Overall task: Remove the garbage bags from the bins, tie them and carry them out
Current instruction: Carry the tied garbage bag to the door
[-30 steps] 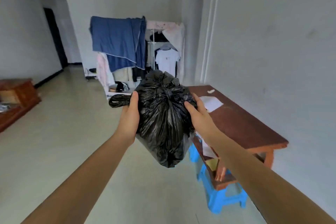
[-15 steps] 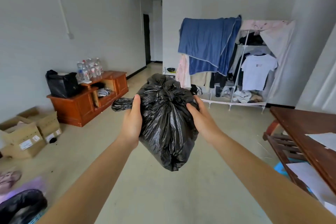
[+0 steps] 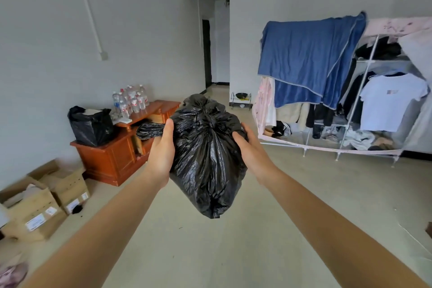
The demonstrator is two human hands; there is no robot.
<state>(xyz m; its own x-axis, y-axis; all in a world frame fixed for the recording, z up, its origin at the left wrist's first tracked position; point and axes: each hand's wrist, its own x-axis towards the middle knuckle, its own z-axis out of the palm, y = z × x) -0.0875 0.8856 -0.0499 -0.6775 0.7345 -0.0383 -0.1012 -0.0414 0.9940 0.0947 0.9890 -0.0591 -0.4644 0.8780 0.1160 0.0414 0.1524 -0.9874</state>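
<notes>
A full black garbage bag (image 3: 208,159) hangs in the air in front of me, knotted at its top. My left hand (image 3: 162,149) presses its left side, and a twisted tail of the bag sticks out to the left past my thumb. On the bag's right side, my right hand (image 3: 249,149) holds it with fingers curled into the plastic. Both arms are stretched forward. A second black bag (image 3: 90,125) sits open on the wooden cabinet at the left.
A red-brown low cabinet (image 3: 117,156) with several water bottles (image 3: 131,100) stands against the left wall. Cardboard boxes (image 3: 44,199) lie on the floor at the left. A clothes rack (image 3: 346,91) with a blue sheet fills the right. A doorway (image 3: 214,42) opens at the back.
My view has swung to the left: the brown table and blue stool have left the frame, the cabinet, boxes and doorway have come in. Both hands keep the same hold on the bag.
</notes>
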